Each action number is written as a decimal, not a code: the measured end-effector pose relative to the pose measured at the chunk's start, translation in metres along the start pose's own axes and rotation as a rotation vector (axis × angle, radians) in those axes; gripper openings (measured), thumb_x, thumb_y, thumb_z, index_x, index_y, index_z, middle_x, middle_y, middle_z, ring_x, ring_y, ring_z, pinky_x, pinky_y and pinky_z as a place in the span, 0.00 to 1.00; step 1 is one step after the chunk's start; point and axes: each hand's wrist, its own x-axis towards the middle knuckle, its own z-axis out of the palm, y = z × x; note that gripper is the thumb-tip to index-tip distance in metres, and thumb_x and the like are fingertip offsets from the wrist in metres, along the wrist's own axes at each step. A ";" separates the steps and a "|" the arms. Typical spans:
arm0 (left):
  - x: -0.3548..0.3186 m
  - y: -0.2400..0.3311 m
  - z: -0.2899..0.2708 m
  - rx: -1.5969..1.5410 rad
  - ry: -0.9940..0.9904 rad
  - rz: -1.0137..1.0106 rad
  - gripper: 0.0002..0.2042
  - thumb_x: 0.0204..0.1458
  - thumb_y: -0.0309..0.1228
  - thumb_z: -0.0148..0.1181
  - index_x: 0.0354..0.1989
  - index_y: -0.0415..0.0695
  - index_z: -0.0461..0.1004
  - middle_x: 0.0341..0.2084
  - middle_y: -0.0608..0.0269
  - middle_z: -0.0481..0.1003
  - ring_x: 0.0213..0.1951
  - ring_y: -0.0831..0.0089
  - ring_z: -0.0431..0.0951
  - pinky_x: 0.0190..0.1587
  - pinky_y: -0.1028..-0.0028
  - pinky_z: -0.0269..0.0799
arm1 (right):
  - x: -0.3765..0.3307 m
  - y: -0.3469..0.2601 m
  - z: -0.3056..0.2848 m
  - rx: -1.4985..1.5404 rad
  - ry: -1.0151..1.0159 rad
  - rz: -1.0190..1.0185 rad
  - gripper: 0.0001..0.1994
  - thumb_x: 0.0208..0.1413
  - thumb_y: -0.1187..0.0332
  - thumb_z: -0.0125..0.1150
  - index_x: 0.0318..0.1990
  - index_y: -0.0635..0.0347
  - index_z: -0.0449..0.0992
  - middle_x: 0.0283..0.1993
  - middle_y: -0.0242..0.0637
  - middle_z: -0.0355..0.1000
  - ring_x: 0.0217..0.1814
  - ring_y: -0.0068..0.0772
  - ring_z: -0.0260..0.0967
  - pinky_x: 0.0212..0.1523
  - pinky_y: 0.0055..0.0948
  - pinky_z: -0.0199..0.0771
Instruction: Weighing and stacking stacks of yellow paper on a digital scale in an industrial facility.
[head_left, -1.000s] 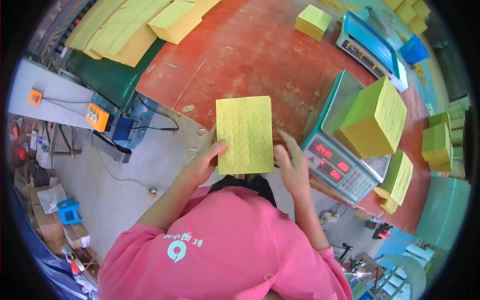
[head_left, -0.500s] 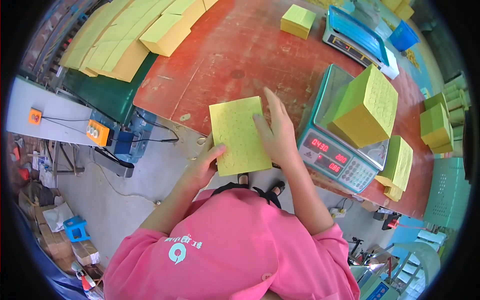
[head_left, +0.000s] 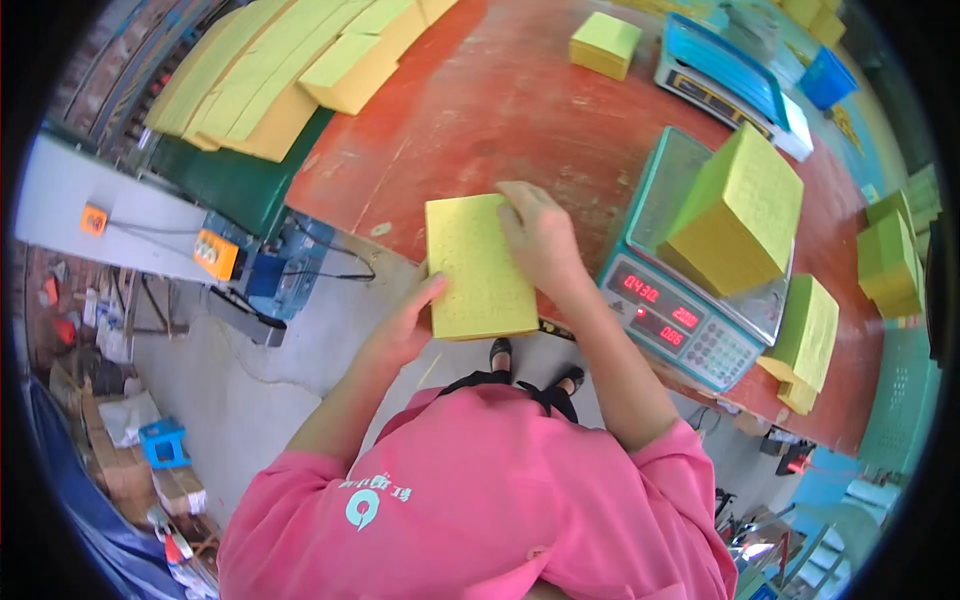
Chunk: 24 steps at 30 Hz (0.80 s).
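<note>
Yellow-green paper, a flat rectangular stack of sheets [head_left: 478,268] with a fine dotted pattern on top, is lying at the centre of the frame, half over the near edge of the red-brown surface [head_left: 480,110] and half over the grey concrete floor [head_left: 270,400] below. The left hand [head_left: 405,325] is gripping its lower left corner, thumb pressing on top and fingers going underneath. The right hand [head_left: 538,238] is lying spread and flat across the stack's upper right part, palm down, pinning the sheets.

Just right of the stack, a digital scale [head_left: 690,300] with a pale green body and red lit digits is sitting at the surface's edge, close beside the right forearm; a thick block of yellow-green sheets [head_left: 738,215] is resting tilted on its pan. Another block [head_left: 808,335] is leaning just beyond the scale at the right. Above the stack, the worn, scuffed red surface is stretching open toward the upper middle of the frame, where a small square pile [head_left: 604,44] is sitting next to a second scale with a blue pan [head_left: 725,65]. Long rows of paper stacks [head_left: 270,80] are filling the upper left. The person's pink shirt [head_left: 480,500] is taking up the lower frame.
</note>
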 end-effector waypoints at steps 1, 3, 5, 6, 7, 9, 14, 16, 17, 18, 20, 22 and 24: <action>0.004 -0.006 -0.005 0.026 0.057 0.014 0.27 0.62 0.42 0.54 0.65 0.39 0.61 0.60 0.57 0.68 0.61 0.64 0.68 0.64 0.63 0.63 | -0.001 0.002 0.001 0.000 -0.026 -0.019 0.16 0.58 0.70 0.56 0.52 0.66 0.73 0.56 0.54 0.70 0.57 0.56 0.69 0.56 0.43 0.71; 0.008 -0.013 -0.017 0.016 0.142 -0.047 0.26 0.62 0.41 0.52 0.63 0.38 0.63 0.59 0.56 0.70 0.60 0.63 0.70 0.62 0.63 0.65 | -0.005 0.004 0.003 0.024 0.015 -0.020 0.19 0.59 0.69 0.57 0.56 0.66 0.70 0.57 0.55 0.69 0.60 0.57 0.67 0.58 0.44 0.69; 0.001 -0.012 -0.022 -0.008 0.135 -0.044 0.25 0.62 0.42 0.51 0.63 0.39 0.64 0.59 0.56 0.70 0.59 0.63 0.71 0.62 0.63 0.66 | -0.021 0.002 -0.002 0.029 0.117 0.016 0.21 0.59 0.68 0.57 0.58 0.66 0.68 0.58 0.56 0.68 0.61 0.57 0.65 0.59 0.44 0.68; -0.002 -0.014 -0.025 0.012 0.095 -0.072 0.25 0.62 0.42 0.51 0.63 0.39 0.64 0.59 0.56 0.70 0.59 0.63 0.71 0.62 0.63 0.66 | -0.034 -0.001 -0.004 0.089 0.123 0.032 0.22 0.59 0.68 0.58 0.59 0.66 0.67 0.58 0.56 0.68 0.61 0.55 0.66 0.59 0.41 0.68; -0.003 -0.015 -0.027 -0.053 0.079 -0.040 0.25 0.61 0.40 0.53 0.63 0.39 0.64 0.57 0.55 0.70 0.59 0.64 0.71 0.61 0.64 0.67 | -0.047 -0.004 -0.010 0.152 0.133 0.042 0.23 0.59 0.68 0.58 0.61 0.65 0.65 0.58 0.55 0.68 0.61 0.53 0.68 0.58 0.39 0.69; -0.009 -0.020 -0.042 -0.106 0.055 -0.026 0.25 0.60 0.39 0.55 0.62 0.38 0.63 0.56 0.55 0.71 0.59 0.65 0.70 0.61 0.65 0.67 | -0.081 -0.011 -0.030 0.160 0.142 0.107 0.24 0.59 0.68 0.59 0.61 0.65 0.65 0.57 0.55 0.69 0.60 0.51 0.69 0.58 0.38 0.69; -0.024 -0.020 -0.051 1.019 -0.102 0.872 0.22 0.57 0.29 0.61 0.58 0.39 0.64 0.55 0.51 0.71 0.56 0.64 0.73 0.57 0.64 0.70 | -0.150 -0.015 -0.066 0.345 0.079 0.472 0.26 0.61 0.62 0.58 0.61 0.69 0.64 0.57 0.59 0.68 0.58 0.57 0.69 0.57 0.42 0.69; -0.044 0.015 -0.018 0.526 -0.104 0.498 0.20 0.59 0.28 0.59 0.58 0.39 0.63 0.55 0.50 0.71 0.54 0.64 0.74 0.57 0.64 0.70 | -0.158 -0.018 -0.078 0.383 -0.129 0.548 0.27 0.62 0.60 0.57 0.61 0.71 0.64 0.57 0.59 0.69 0.57 0.55 0.71 0.55 0.40 0.71; -0.043 0.033 0.005 0.945 -0.106 0.714 0.19 0.62 0.32 0.54 0.58 0.38 0.64 0.55 0.51 0.72 0.54 0.64 0.74 0.57 0.64 0.70 | -0.160 -0.017 -0.078 0.587 -0.110 0.545 0.27 0.64 0.58 0.56 0.61 0.73 0.64 0.56 0.55 0.71 0.56 0.44 0.72 0.53 0.37 0.72; -0.037 0.047 0.027 1.360 -0.101 0.936 0.19 0.65 0.36 0.49 0.59 0.37 0.64 0.55 0.51 0.72 0.53 0.64 0.75 0.56 0.65 0.71 | -0.154 -0.021 -0.090 0.585 -0.097 0.545 0.27 0.64 0.58 0.56 0.61 0.73 0.64 0.56 0.55 0.71 0.56 0.44 0.72 0.53 0.37 0.72; -0.021 0.065 0.059 0.622 -0.207 0.548 0.21 0.65 0.39 0.46 0.59 0.37 0.64 0.54 0.51 0.72 0.53 0.64 0.75 0.56 0.65 0.71 | -0.133 -0.053 -0.127 0.682 0.046 0.319 0.26 0.65 0.58 0.55 0.61 0.72 0.65 0.53 0.48 0.73 0.54 0.34 0.71 0.52 0.33 0.72; 0.000 0.087 0.102 0.461 -0.199 0.356 0.21 0.65 0.39 0.45 0.60 0.38 0.65 0.54 0.53 0.72 0.54 0.66 0.74 0.54 0.67 0.73 | -0.116 -0.073 -0.173 0.656 0.139 0.261 0.25 0.65 0.59 0.55 0.61 0.70 0.66 0.50 0.41 0.73 0.52 0.29 0.70 0.50 0.30 0.73; 0.028 0.095 0.177 0.749 -0.292 0.498 0.20 0.64 0.38 0.47 0.60 0.39 0.66 0.53 0.53 0.73 0.54 0.67 0.74 0.54 0.66 0.73 | -0.096 -0.074 -0.221 0.549 0.269 0.338 0.23 0.65 0.61 0.55 0.61 0.69 0.67 0.49 0.39 0.73 0.48 0.26 0.71 0.47 0.28 0.73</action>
